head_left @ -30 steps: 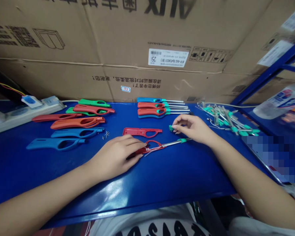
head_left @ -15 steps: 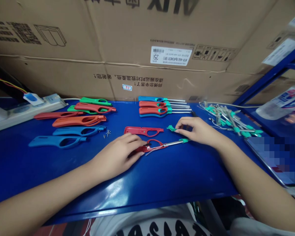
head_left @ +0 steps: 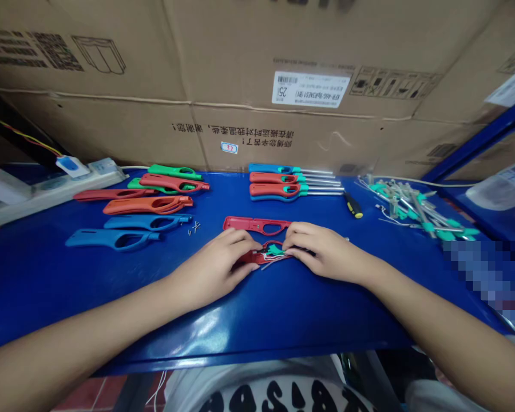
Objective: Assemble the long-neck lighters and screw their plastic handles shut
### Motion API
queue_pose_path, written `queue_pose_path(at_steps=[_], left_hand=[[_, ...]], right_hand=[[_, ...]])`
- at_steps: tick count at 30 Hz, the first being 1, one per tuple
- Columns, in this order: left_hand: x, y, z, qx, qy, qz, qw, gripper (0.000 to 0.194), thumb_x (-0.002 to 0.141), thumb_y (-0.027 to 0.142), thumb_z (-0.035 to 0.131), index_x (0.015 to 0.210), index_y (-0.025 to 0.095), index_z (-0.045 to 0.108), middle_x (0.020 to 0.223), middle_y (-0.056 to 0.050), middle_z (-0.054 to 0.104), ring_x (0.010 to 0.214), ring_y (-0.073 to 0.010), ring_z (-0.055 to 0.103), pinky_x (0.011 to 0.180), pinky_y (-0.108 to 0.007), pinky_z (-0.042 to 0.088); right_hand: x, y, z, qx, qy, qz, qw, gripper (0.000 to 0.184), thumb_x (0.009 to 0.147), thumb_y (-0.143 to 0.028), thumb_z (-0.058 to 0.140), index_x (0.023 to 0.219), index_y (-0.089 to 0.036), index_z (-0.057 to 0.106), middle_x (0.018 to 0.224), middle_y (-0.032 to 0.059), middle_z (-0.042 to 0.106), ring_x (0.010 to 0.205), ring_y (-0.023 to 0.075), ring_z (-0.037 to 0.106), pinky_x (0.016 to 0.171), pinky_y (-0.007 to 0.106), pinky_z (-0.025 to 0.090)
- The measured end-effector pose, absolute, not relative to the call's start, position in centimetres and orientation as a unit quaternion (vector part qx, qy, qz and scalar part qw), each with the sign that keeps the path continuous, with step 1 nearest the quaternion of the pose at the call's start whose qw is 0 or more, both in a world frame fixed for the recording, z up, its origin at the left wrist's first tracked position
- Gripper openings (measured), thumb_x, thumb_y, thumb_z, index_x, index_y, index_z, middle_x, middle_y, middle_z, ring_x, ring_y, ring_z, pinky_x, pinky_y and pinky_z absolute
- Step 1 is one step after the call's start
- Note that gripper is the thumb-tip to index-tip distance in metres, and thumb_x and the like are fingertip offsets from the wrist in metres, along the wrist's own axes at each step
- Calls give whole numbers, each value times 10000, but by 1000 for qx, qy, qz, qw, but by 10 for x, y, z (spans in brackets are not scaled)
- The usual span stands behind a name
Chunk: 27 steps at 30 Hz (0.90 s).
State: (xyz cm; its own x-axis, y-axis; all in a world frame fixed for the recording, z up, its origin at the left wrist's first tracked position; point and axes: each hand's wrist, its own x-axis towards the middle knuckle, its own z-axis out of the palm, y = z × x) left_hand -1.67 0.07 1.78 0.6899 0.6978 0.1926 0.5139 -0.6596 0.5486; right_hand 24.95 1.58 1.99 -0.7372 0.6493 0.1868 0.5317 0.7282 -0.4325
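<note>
My left hand (head_left: 223, 257) is closed on the rear of a red lighter half-shell (head_left: 251, 257), which lies open side up with thin white wires inside. Between thumb and fingers of my right hand (head_left: 326, 249) is a small green plastic trigger (head_left: 276, 250), held at the shell's loop opening. The metal tube at the front of this lighter is mostly hidden behind the right hand. Just beyond, a matching red half-shell (head_left: 257, 224) lies on the blue table (head_left: 223, 320). Several tiny screws (head_left: 194, 228) are left of it.
Several coloured lighter shells (head_left: 148, 205) lie at the left, beside a white power strip (head_left: 47, 194). Assembled lighters (head_left: 278, 186) with metal tubes lie at the back, near a yellow-black screwdriver (head_left: 352, 205). A heap of tube parts (head_left: 420, 209) is at right. A cardboard box (head_left: 223, 68) stands behind.
My right hand has moved left and nearer with the green trigger, bringing it to the red half-shell. The left hand keeps its hold. The view has shifted slightly, showing the screwdriver.
</note>
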Motion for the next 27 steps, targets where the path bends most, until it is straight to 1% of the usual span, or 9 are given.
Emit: queue_pose_path(at_steps=[4, 8, 13, 21, 27], left_hand=[[-16, 0, 18, 882, 352, 194, 246, 230, 944, 184, 641, 1172, 185, 673, 1114, -76, 648, 1101, -230, 599, 988, -400, 508], [-16, -1, 18, 871, 364, 200, 263, 249, 924, 193, 671, 1172, 171, 672, 1095, -73, 643, 1056, -221, 614, 960, -387, 520], [-15, 0, 19, 860, 376, 194, 287, 224, 920, 197, 673, 1143, 179, 683, 1060, -59, 635, 1007, -206, 620, 938, -374, 521], [-14, 0, 20, 848, 389, 189, 306, 208, 897, 168, 680, 1105, 168, 679, 1033, -56, 619, 916, -185, 625, 876, -360, 533], [-14, -1, 19, 852, 387, 192, 297, 190, 911, 193, 674, 1100, 177, 682, 1037, -54, 626, 943, -195, 621, 903, -372, 527]], right_hand=[[246, 13, 19, -301, -927, 149, 168, 155, 1011, -206, 502, 962, -177, 646, 962, 74, 635, 884, 187, 591, 777, 309, 476], [242, 11, 16, -275, -943, 78, 171, 186, 1008, -179, 474, 905, -167, 628, 878, 69, 623, 799, 184, 549, 722, 299, 444], [241, 9, 15, -250, -953, 11, 172, 195, 986, -129, 461, 907, -154, 637, 889, 85, 645, 804, 193, 544, 727, 307, 433], [240, 9, 15, -255, -953, 23, 162, 194, 992, -149, 467, 918, -148, 646, 886, 82, 647, 798, 190, 553, 733, 302, 443], [240, 9, 18, -256, -956, 29, 138, 220, 969, -105, 440, 928, -150, 651, 921, 91, 659, 815, 194, 556, 742, 306, 435]])
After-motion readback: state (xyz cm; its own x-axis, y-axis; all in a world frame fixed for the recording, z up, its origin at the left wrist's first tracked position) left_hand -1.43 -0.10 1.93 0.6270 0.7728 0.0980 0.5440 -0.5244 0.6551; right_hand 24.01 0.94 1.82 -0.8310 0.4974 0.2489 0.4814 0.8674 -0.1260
